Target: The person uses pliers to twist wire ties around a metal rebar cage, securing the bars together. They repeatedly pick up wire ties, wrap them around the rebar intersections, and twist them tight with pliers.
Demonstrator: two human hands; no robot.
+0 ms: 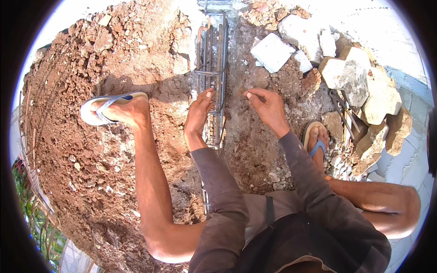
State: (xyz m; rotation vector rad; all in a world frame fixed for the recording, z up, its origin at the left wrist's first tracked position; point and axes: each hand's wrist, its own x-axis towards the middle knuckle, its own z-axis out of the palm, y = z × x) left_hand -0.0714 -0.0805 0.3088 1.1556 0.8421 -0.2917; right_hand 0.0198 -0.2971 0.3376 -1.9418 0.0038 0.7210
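A long steel rebar cage (211,50), made of lengthwise bars tied with square stirrups, lies in front of me and runs back between my legs. My left hand (198,113) is at its left side, with thumb and fingers drawn together over the bars near a stirrup. What those fingers hold, if anything, is hidden. To the right of the cage, apart from it, my right hand (268,110) has thumb and forefinger pinched together. Anything between them is too small to make out.
Loose brown soil (91,168) spreads on the left. Broken concrete chunks and stones (382,95) are piled at the right, with dark-handled pincers (342,111) leaning among them. A white block (272,52) lies beyond my right hand. My sandalled feet straddle the cage.
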